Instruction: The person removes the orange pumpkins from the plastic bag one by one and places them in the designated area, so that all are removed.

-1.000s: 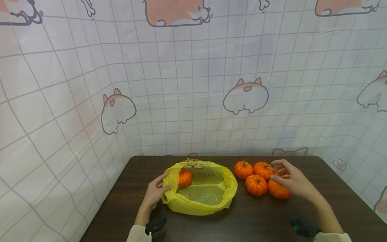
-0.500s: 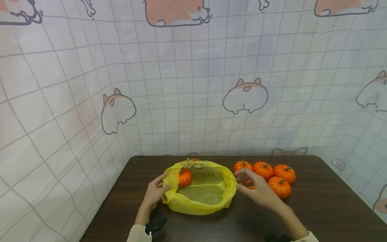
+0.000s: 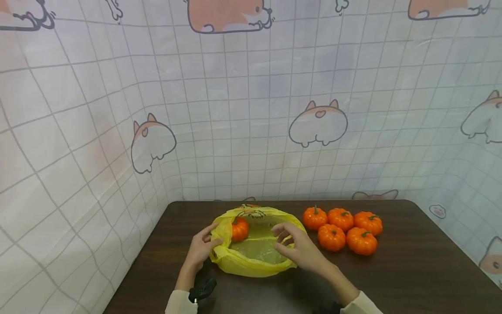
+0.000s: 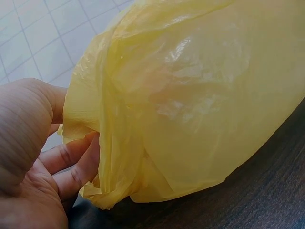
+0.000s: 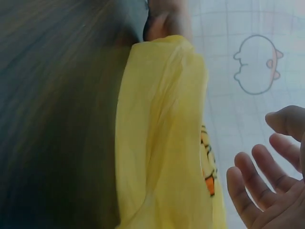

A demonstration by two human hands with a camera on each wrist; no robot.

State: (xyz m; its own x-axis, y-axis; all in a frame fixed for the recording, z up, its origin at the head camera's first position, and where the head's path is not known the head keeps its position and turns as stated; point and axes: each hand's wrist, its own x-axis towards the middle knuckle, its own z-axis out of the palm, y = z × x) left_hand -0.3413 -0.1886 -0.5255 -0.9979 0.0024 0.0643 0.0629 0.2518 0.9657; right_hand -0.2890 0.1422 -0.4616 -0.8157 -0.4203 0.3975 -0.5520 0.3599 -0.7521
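A yellow plastic bag (image 3: 255,267) sits on the table with its mouth held wide. Its left rim is gripped by my left hand (image 3: 201,251); the left wrist view shows the thumb and fingers around the folded plastic (image 4: 112,143). Inside the bag, against its left side, lies a small orange pumpkin (image 3: 240,229). My right hand (image 3: 301,247) hovers over the bag's right side, fingers loosely bent. Nothing is in that hand (image 5: 271,195) in the right wrist view, where it appears beside the bag (image 5: 164,133).
To the right of the bag, several small orange pumpkins (image 3: 331,238) with green stems are grouped on the dark wooden table (image 3: 408,257). A white gridded curtain (image 3: 251,131) with cartoon dogs surrounds the table at the back and sides.
My right hand has moved left from the pumpkins, past the bag's right rim, to above its opening, empty. The left hand stays on the rim. The pumpkins keep their places.
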